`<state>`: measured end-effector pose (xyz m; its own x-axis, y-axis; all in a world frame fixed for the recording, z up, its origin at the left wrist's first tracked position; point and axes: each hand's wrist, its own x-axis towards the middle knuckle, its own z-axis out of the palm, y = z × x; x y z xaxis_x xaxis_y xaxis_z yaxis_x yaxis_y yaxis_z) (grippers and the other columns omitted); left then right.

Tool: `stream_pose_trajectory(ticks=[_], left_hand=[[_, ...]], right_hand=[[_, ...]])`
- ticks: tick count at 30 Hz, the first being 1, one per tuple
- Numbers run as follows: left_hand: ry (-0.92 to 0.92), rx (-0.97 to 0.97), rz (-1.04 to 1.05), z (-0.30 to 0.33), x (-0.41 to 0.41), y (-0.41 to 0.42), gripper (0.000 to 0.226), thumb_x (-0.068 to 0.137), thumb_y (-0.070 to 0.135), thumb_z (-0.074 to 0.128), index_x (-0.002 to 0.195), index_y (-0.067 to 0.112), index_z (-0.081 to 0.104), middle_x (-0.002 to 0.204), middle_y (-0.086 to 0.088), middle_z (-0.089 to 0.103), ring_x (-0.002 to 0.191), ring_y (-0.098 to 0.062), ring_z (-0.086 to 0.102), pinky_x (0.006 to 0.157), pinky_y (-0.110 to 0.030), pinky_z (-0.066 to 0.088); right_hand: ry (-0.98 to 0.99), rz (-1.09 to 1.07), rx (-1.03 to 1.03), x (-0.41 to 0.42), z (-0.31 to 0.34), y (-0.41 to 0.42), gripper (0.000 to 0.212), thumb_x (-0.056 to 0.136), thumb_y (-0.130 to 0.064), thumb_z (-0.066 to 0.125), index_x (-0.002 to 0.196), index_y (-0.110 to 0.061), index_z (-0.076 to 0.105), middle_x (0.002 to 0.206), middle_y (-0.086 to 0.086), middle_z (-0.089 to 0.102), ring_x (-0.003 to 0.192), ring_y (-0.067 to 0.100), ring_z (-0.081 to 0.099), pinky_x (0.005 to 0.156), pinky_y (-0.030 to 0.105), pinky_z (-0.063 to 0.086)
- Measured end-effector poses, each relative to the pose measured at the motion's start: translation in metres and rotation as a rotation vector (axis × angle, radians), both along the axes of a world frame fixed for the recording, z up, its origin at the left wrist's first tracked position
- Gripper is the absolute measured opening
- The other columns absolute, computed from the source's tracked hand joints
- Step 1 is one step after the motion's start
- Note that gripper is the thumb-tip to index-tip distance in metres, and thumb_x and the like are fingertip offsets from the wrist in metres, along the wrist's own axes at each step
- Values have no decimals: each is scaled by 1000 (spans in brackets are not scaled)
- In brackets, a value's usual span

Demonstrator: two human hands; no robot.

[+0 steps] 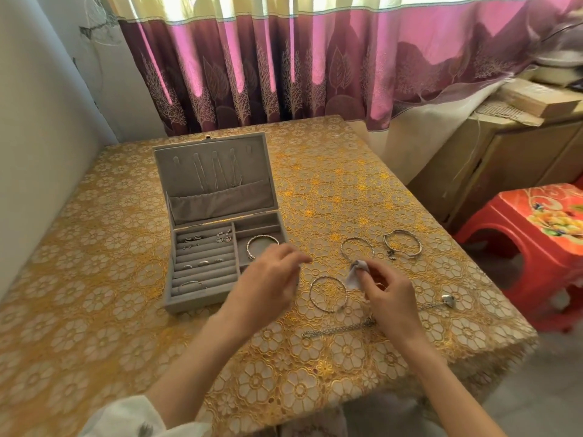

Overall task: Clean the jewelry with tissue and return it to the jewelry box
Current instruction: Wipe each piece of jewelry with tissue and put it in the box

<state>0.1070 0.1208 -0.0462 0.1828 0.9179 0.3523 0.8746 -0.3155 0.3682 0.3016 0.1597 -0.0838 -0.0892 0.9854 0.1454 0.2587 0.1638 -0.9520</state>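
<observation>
From the head camera, our right hand (386, 293) pinched a small crumpled tissue (357, 274) at its fingertips, just right of a silver bangle (328, 293) lying flat on the gold floral tablecloth (94, 310). Our left hand (268, 279) hovered blurred, fingers loosely spread and holding nothing, over the near right corner of the open grey jewelry box (202, 298). A chain bracelet (339, 329) lay beneath the right hand, its length running left to right.
</observation>
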Motion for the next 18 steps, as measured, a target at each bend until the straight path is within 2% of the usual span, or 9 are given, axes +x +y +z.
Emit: stream_pose_trajectory(ticks=[3,6,8,11,15,16,18], left_hand=[[-16,-37,-58,-17,29,-15,26,92,15,52,116,16,61,110,3,60,105,-8,52,95,-19,42],[0,-86,-42,-34,43,-20,27,93,21,52,118,15,60,111,4,55,108,-9,44,95,-20,39],[-6,-97,-3,-40,47,-20,24,92,24,54,111,14,63,108,3,54,105,-9,43,93,-24,41],[-31,-110,83,-41,52,-20,16,91,23,55,100,13,64,105,4,54,101,-8,43,90,-21,40],[-16,-116,79,-39,54,-21,12,93,17,53,97,9,61,102,0,54,98,-12,44,88,-27,43],[-59,-119,74,-37,54,-24,10,93,15,51,96,9,59,100,0,54,95,-10,45,88,-26,43],[-258,-148,106,-28,52,-32,7,94,11,49,95,10,55,92,4,55,87,-7,50,81,-17,45]], right_hand=[[30,-47,24,7,-5,-14,6,87,-24,60,92,-26,63,85,-6,65,78,15,62,67,37,54],[11,-83,74,13,-9,-26,5,87,-22,61,91,-23,63,81,-9,63,75,8,60,65,27,52],[-6,-95,89,15,-14,-33,7,86,-19,62,89,-26,62,79,-11,63,74,3,59,62,18,49],[-52,-107,113,17,-21,-37,7,86,-17,63,89,-23,63,77,-11,64,72,2,59,59,17,47],[-36,-91,40,17,-23,-37,5,88,-20,60,91,-21,65,76,-7,64,67,0,56,55,14,43],[-36,-89,34,18,-23,-36,7,89,-20,59,91,-19,65,75,-6,64,65,0,55,54,13,41],[-28,-82,22,18,-22,-36,9,89,-21,59,93,-17,66,77,-5,65,65,2,56,55,12,42]])
